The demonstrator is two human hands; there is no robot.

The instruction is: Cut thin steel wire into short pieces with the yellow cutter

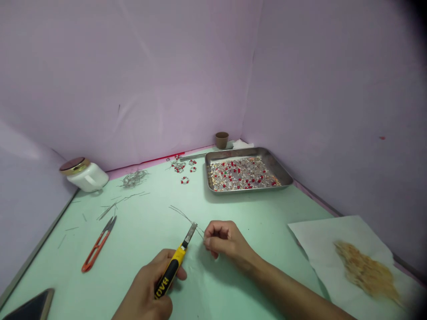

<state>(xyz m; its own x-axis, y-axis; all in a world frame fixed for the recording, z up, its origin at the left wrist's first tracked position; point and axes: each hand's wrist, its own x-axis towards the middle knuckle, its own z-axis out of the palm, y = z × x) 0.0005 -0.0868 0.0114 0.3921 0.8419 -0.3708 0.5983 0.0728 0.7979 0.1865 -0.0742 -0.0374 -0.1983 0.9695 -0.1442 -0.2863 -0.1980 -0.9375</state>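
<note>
My left hand (153, 284) is wrapped around a yellow and black utility knife (171, 271), its metal end pointing up and away from me. Thin wires (181, 212) cross at that metal tip and run on to the right. My right hand (222, 240) pinches their near end between thumb and fingers, just right of the knife. What else those fingertips hold, if anything, is hidden. Beyond both hands, a metal tray (216, 191) contains many small white, gold and red beads (240, 173). Small rings of red and clear beads (184, 180) lie left of the tray.
Red thread snips (96, 249) lie at left, near loose wire pieces (115, 205) and a wire tangle (134, 178). A white lidded mug (88, 177) rests on its side. A phone-like dark object (31, 306), a brown cup (222, 140) and white paper (320, 235) with yellowish strands (367, 269) also surround the workspace.
</note>
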